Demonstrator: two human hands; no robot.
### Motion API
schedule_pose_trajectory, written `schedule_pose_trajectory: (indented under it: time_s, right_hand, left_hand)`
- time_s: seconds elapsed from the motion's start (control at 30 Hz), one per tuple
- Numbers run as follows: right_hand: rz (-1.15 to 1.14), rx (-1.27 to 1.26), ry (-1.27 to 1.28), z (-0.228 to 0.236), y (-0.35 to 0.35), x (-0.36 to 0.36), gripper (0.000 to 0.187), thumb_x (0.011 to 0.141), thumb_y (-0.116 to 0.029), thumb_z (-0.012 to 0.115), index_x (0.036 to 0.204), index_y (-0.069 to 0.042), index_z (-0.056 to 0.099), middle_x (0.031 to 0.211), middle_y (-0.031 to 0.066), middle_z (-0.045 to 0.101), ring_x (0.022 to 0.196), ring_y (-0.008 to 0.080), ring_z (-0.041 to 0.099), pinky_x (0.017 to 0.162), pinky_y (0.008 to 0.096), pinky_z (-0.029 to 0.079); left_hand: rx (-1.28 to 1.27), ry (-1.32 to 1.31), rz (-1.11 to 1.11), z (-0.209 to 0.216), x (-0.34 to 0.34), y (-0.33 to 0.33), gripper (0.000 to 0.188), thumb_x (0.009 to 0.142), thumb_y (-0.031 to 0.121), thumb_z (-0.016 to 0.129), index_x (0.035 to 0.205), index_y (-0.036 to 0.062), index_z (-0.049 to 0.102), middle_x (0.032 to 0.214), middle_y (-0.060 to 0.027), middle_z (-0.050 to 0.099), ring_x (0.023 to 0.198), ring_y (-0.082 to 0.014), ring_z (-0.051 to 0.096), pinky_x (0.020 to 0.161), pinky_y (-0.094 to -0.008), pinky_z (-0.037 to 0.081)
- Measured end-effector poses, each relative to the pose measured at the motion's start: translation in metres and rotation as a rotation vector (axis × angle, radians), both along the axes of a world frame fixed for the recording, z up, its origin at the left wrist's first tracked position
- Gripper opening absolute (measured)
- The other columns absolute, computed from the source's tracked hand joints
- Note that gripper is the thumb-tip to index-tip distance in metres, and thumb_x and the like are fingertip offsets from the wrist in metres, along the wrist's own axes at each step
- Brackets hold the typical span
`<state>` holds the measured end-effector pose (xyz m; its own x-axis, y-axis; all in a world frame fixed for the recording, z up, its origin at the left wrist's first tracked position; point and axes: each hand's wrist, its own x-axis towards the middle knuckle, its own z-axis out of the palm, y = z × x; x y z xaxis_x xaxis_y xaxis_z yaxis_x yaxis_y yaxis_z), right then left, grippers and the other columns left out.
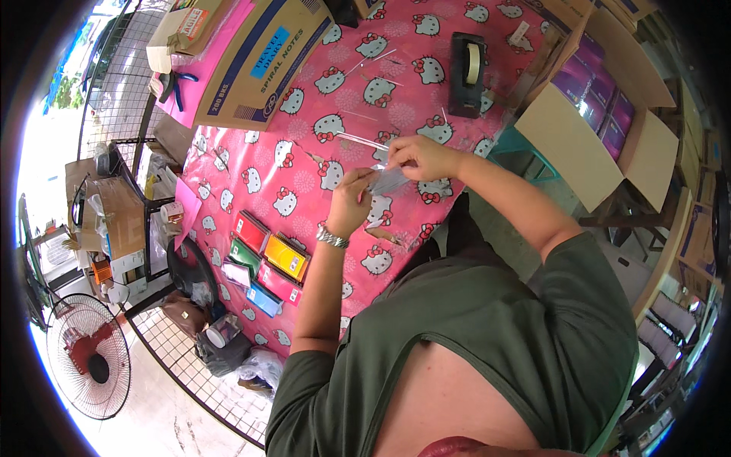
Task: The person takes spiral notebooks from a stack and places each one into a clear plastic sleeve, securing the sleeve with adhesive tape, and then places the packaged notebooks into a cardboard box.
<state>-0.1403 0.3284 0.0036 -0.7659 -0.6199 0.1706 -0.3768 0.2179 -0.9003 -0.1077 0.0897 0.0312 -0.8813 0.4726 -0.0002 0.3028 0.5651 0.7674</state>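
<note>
Between my two hands, over the patterned pink tablecloth (304, 156), is a clear plastic bag (390, 183). My left hand (352, 199), with a metal watch on its wrist, pinches the bag's left edge. Thumb and fingers of my right hand (423, 158) grip its upper right side. Thin white strips (362, 140) lie on the cloth just beyond the hands. To the left of my left forearm sit small spiral notebooks: a yellow one (286, 257), a red one (250, 230), a green one (244, 256), a blue one (263, 299) and others close beside them.
A black tape dispenser (466, 76) stands at the far right of the table. Beyond it, an open carton (567, 145) holds purple packs. A large brown carton (263, 65) and pliers (177, 90) are at the far left. A fan (89, 356) stands on the floor.
</note>
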Motion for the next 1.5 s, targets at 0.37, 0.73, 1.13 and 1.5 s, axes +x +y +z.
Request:
schedule_pose_trajectory:
  time_s: [0.37,0.73,1.13,1.5]
  right_hand:
    - [-0.337,0.155,0.219,-0.008,-0.028,0.028,0.019,0.075,-0.025,0.07,0.075,-0.007,0.064,0.098,0.004,0.05,0.1,0.0241,0.047,0.083,0.0427,0.036]
    - [-1.372,-0.366,-0.24,-0.029,0.085,-0.022,0.021,0.085,-0.022,0.067,0.085,-0.001,0.065,0.082,0.0081,0.061,0.079,0.0178,0.059,0.069,0.0319,0.047]
    - [-1.171,-0.92,-1.06,-0.078,0.068,0.06,0.008,0.093,-0.006,0.053,0.085,-0.009,0.055,0.068,-0.001,0.049,0.058,0.0113,0.046,0.049,0.0247,0.038]
    - [0.672,0.719,0.03,0.049,-0.064,-0.11,0.037,0.078,-0.038,0.071,0.07,-0.004,0.061,0.063,0.0059,0.059,0.06,0.0146,0.058,0.053,0.0342,0.042]
  left_hand:
    - [0.068,0.138,0.407,-0.039,0.025,0.012,0.014,0.066,0.005,0.078,0.077,0.0065,0.072,0.102,-0.0065,0.057,0.094,-0.0229,0.056,0.076,-0.0333,0.049]
    - [-0.391,-0.002,0.464,-0.006,0.002,0.024,0.03,0.056,0.013,0.079,0.085,0.0101,0.073,0.106,-0.0099,0.061,0.103,-0.0325,0.054,0.09,-0.042,0.044]
    - [0.298,-0.342,0.502,-0.042,0.011,0.005,0.027,0.08,-0.004,0.063,0.107,-0.0002,0.064,0.101,-0.0047,0.064,0.095,-0.0132,0.059,0.085,-0.0269,0.048]
    - [0.228,-0.403,0.477,-0.055,0.005,0.007,0.025,0.085,-0.005,0.056,0.109,-0.0021,0.062,0.098,-0.0033,0.064,0.091,-0.0103,0.059,0.08,-0.0258,0.049]
